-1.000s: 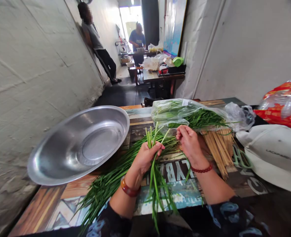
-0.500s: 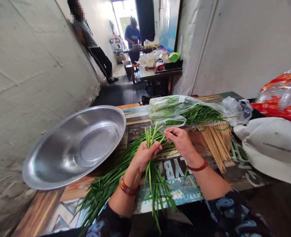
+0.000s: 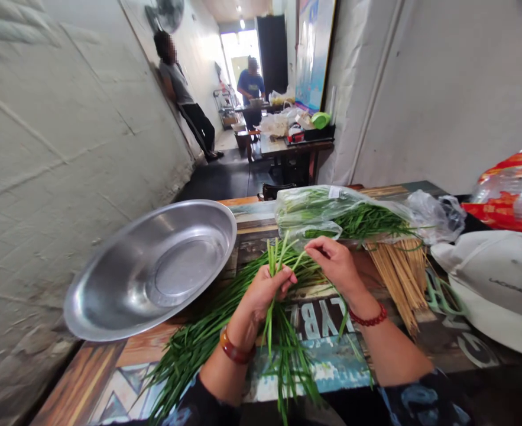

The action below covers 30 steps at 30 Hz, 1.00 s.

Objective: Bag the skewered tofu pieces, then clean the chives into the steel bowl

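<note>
Left hand [image 3: 264, 290] grasping garlic chives [image 3: 271, 258]; right hand [image 3: 335, 266], formerly apart, now at one stalk [image 3: 300, 260] for individual handling, pinch indiscernible.

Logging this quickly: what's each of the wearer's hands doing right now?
Left hand: closed, holding a bunch of greens.
Right hand: curled at a stalk's tip; whether closed on it cannot be told.

White capitals [image 3: 324, 320], a B and a Y among them (partly covered), mark the wood-patterned tabletop [image 3: 83, 378]; the white cap's [image 3: 486, 272] dark lettering [image 3: 515, 285] is illegible.
</note>
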### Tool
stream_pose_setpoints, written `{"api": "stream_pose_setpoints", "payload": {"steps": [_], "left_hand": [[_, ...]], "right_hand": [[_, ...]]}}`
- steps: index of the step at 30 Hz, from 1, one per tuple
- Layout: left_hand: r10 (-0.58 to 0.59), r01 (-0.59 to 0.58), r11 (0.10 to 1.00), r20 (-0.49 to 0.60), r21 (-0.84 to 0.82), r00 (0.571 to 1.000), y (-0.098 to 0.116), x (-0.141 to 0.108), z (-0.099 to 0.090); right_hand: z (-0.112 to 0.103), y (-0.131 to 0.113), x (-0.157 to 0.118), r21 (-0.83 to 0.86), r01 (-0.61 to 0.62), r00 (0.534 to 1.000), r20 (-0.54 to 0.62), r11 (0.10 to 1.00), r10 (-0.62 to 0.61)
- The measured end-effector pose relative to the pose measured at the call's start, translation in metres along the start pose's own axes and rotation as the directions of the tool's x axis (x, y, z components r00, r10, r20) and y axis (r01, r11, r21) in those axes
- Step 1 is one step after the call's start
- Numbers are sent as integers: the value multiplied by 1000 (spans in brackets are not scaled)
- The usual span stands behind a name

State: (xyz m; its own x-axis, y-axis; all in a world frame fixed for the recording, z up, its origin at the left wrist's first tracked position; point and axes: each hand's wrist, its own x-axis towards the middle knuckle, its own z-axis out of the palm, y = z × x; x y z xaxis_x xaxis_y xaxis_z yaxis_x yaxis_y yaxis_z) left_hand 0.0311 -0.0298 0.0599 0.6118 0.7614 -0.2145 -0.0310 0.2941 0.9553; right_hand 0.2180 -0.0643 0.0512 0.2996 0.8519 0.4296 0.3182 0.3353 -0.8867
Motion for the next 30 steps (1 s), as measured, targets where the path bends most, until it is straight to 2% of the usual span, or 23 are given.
{"api": "stream_pose_setpoints", "payload": {"steps": [3, 5, 8, 10, 12, 14, 16, 18, 21, 24, 27, 30], "left_hand": [[18, -17, 999, -45, 38, 999, 1, -1, 1], [47, -41, 996, -80, 74, 996, 2, -1, 1], [65, -58, 993, -61, 102, 996, 0, 0, 0], [57, -53, 993, -32, 104, 998, -2, 3, -1], [40, -38, 996, -18, 81, 999, -3, 5, -3], [26, -26, 999, -17, 31, 1000, -3, 6, -4], [19, -20, 1000, -9, -19, 1000, -3, 6, -5], [9, -9, 999, 1, -45, 1000, -2, 6, -5], [-20, 21, 999, 10, -42, 1000, -2, 5, -3], [-51, 51, 999, 40, -1, 998, -2, 3, 1], [-54, 54, 999, 87, 3, 995, 0, 2, 5], [-16, 23, 998, 118, -57, 993, 3, 1, 4]], "right_hand": [[-3, -4, 1, -106, 102, 995, -3, 989, -103], [-2, -5, 0, -91, 102, 995, -15, 991, -103], [4, -4, -1, 150, -73, 996, -38, 986, 80], [7, -3, 0, 400, -189, 972, -51, 897, 228], [5, -3, 3, 581, -207, 948, -81, 787, 309], [2, -3, 5, 643, -184, 937, -112, 743, 330], [0, -1, 5, 612, -172, 943, -126, 772, 309], [0, 1, 3, 518, -173, 956, -117, 838, 270], [4, 3, -2, 380, -199, 974, -28, 903, 227], [7, 3, -4, 305, -200, 980, 49, 931, 194], [6, 4, -2, 347, -207, 976, 16, 915, 215], [-1, 8, 5, 514, -238, 948, -59, 824, 311]]}}
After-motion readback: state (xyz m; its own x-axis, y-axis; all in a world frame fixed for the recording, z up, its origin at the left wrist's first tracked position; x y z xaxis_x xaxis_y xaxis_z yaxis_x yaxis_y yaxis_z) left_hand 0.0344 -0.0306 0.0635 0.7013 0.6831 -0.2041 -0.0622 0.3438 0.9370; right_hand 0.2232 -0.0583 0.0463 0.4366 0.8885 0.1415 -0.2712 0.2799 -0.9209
